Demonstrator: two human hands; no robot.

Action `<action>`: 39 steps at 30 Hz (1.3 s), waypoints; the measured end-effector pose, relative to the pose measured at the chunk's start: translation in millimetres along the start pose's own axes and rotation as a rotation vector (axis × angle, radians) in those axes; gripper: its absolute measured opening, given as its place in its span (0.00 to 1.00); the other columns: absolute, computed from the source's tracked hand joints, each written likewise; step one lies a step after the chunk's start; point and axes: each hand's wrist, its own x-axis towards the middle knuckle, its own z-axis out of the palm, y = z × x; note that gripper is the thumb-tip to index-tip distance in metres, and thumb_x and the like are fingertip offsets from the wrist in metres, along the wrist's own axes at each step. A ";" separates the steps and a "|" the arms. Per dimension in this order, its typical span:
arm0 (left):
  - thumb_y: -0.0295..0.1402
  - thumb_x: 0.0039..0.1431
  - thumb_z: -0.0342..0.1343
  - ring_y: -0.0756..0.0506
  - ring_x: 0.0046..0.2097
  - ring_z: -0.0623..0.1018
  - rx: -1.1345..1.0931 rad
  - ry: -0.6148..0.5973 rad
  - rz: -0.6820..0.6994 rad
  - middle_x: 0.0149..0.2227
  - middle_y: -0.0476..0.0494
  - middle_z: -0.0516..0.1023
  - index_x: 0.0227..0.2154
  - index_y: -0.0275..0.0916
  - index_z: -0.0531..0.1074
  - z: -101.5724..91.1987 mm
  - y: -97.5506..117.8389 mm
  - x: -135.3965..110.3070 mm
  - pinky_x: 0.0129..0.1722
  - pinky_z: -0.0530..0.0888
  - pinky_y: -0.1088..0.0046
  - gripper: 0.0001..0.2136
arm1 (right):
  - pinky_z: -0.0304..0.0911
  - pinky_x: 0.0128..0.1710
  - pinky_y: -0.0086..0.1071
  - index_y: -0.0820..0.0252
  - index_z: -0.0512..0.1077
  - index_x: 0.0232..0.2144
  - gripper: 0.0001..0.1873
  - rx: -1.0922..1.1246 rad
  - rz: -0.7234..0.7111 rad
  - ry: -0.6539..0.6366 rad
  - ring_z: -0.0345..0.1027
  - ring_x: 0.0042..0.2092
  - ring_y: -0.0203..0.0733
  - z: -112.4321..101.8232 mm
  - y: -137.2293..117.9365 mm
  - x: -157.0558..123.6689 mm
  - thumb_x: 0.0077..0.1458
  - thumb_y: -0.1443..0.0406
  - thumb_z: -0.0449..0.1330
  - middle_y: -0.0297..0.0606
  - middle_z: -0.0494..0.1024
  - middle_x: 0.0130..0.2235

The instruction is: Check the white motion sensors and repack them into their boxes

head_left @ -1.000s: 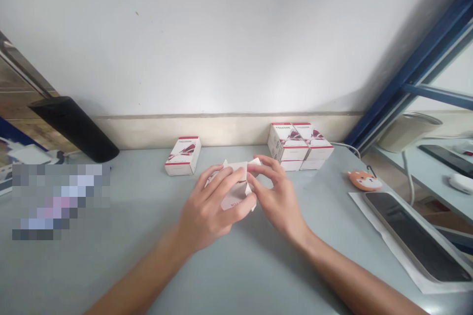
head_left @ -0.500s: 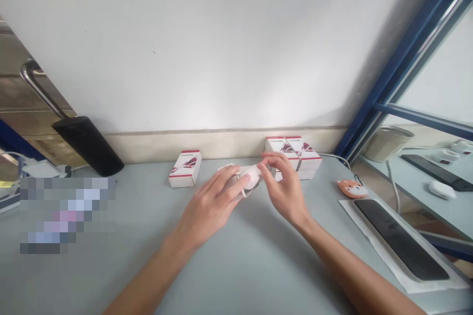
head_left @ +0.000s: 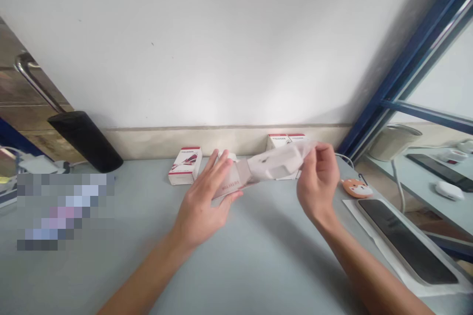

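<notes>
My left hand [head_left: 205, 202] grips a small white box with red lettering [head_left: 228, 186] just above the grey table [head_left: 236, 266]. My right hand [head_left: 318, 181] pinches the end of a white item wrapped in clear plastic [head_left: 277, 166], which sticks out of the box towards the right. The wrapped item is blurred by motion. One closed white-and-red box [head_left: 185, 165] stands behind my left hand. Two more such boxes [head_left: 284, 140] stand by the wall, partly hidden behind the wrapped item.
A black tapered object [head_left: 86, 140] leans at the back left. On the right lie an orange animal-shaped charm [head_left: 356, 188] and a dark phone [head_left: 406, 241] on white paper. A blue window frame [head_left: 406, 59] rises at the right. A blurred patch covers the left.
My right hand has moved right and pulled the plastic-wrapped item out of the box. My left hand stays on the box, now lifted and tilted.
</notes>
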 end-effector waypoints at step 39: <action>0.49 0.71 0.54 0.38 0.45 0.85 -1.476 -0.496 -1.039 0.54 0.34 0.79 0.60 0.41 0.73 11.5 34.3 -5.7 0.46 0.77 0.63 0.22 | 0.59 0.26 0.29 0.54 0.73 0.36 0.14 0.235 0.463 -0.491 0.61 0.26 0.34 -5.9 -5.4 11.1 0.62 0.52 0.66 0.28 0.70 0.26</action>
